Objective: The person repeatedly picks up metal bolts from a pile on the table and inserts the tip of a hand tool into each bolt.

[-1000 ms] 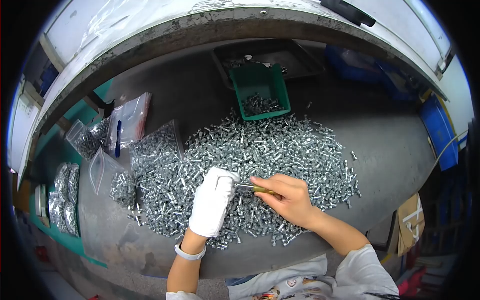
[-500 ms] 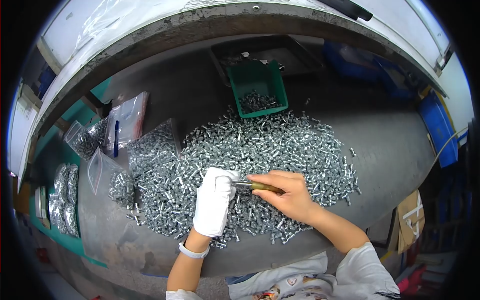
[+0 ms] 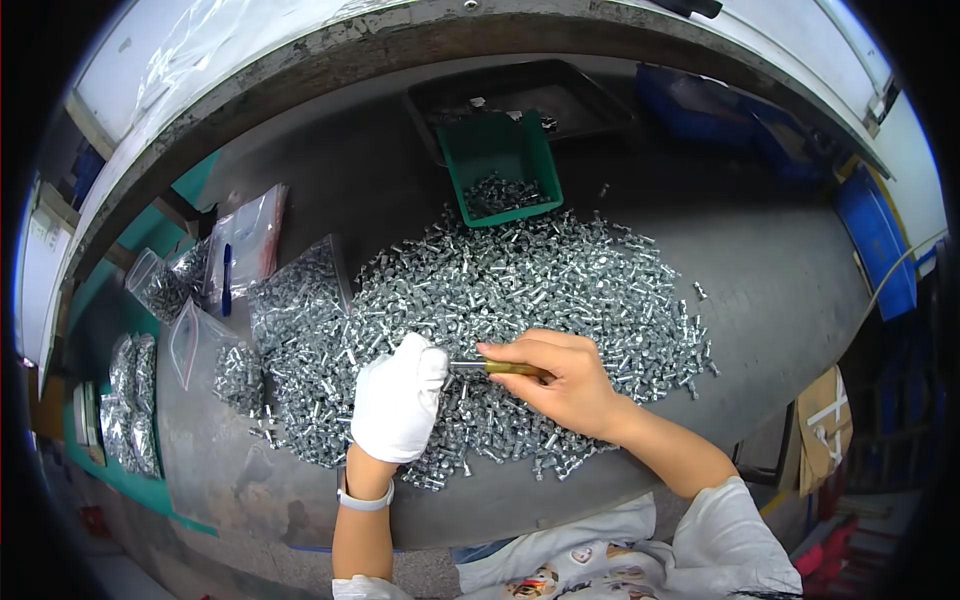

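Note:
My left hand (image 3: 400, 400), in a white glove, is closed at the near left part of a wide heap of small metal fasteners (image 3: 520, 290). Whatever its fingers hold is hidden. My bare right hand (image 3: 560, 380) is wrapped round the yellowish handle of a screwdriver-like tool (image 3: 512, 368). The metal shaft points left and its tip meets the fingers of the left glove. Both hands are above the heap.
Behind the heap stands a green bin (image 3: 510, 217) with fasteners in it, before a black tray (image 3: 590, 120). At left lie filled plastic bags (image 3: 240, 375), flat bags (image 3: 250, 235) and a blue pen (image 3: 227, 280). A blue crate (image 3: 875, 240) is at right.
The gloved left hand and the right hand with the tool have shifted slightly left. The whole view has moved a little, with the bin and heap now higher and further left.

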A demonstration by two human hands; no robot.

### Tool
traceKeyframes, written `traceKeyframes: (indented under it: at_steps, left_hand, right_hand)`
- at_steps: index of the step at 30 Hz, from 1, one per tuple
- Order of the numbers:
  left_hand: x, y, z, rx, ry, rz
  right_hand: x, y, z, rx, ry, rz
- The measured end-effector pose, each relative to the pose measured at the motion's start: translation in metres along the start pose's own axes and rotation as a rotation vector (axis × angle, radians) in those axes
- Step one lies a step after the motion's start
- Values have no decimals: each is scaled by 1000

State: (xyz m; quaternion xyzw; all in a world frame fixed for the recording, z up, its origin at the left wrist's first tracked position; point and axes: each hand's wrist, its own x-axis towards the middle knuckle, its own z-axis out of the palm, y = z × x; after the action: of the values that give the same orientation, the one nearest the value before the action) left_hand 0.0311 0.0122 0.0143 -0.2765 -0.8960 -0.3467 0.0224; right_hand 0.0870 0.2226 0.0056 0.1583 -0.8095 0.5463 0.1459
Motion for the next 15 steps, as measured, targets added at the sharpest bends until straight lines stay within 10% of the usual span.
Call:
traceKeyframes:
  at_steps: [6,13,15]
  left_hand:
    - [-2,4,10,19,-2,14]
    - [2,-22,1,50,131,311]
    - [1,-24,-8,-443,387,-157]
  right_hand:
    - [-1,10,1,-71,45,-100]
    - [4,-2,-12,353,-326,481]
    - [2,4,-11,302,-247,376]
